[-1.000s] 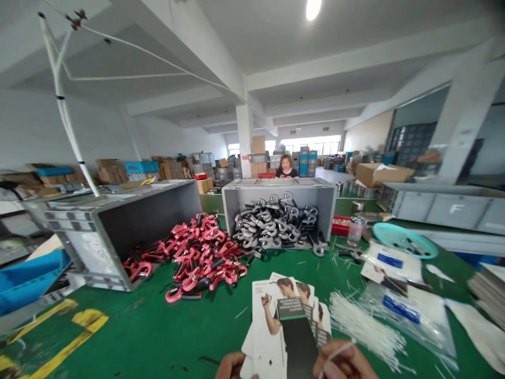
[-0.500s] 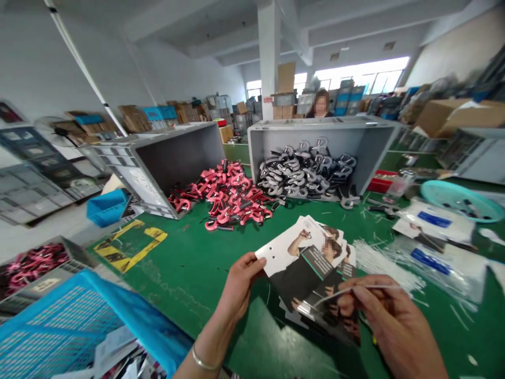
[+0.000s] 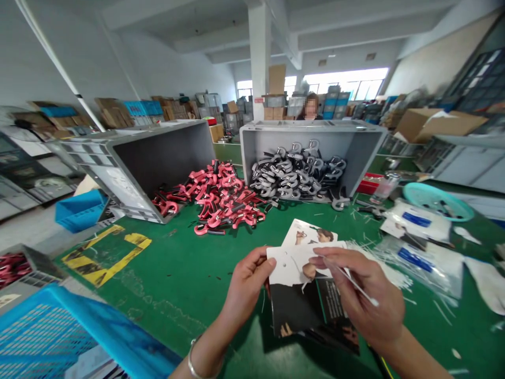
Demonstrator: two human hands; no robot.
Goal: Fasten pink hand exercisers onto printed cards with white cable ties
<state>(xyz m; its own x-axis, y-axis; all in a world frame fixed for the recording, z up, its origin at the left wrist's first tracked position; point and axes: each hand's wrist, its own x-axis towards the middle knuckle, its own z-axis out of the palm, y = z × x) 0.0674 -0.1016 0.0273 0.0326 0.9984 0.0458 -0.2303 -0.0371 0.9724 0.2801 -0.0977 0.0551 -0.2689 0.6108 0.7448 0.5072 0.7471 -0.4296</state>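
My left hand point(image 3: 248, 281) pinches the left edge of a printed card point(image 3: 292, 305), thumb in front, near two small punched holes in its white top strip. In my right hand point(image 3: 366, 295), thumb and fingers grip a thin white cable tie point(image 3: 365, 293), whose small head points down to the right. The right fingertips are over the card's upper part; whether the tie passes through a hole I cannot make out. Behind the held card lie more printed cards point(image 3: 311, 231) on the green table point(image 3: 189, 284). Loose white cable ties point(image 3: 396, 273) are heaped to the right.
Red-and-black hook-shaped parts point(image 3: 224, 197) spill from a tipped grey crate point(image 3: 138, 202); grey ones point(image 3: 292, 176) fill another crate point(image 3: 366, 158). A blue basket point(image 3: 98, 321) stands front left. Plastic-bagged items point(image 3: 430, 268) and a turquoise tray point(image 3: 410, 192) lie right. A person point(image 3: 310, 108) is behind.
The card is now more upright and squared to me. My right hand has moved up and left to its top part with the cable tie. The view has shifted right.
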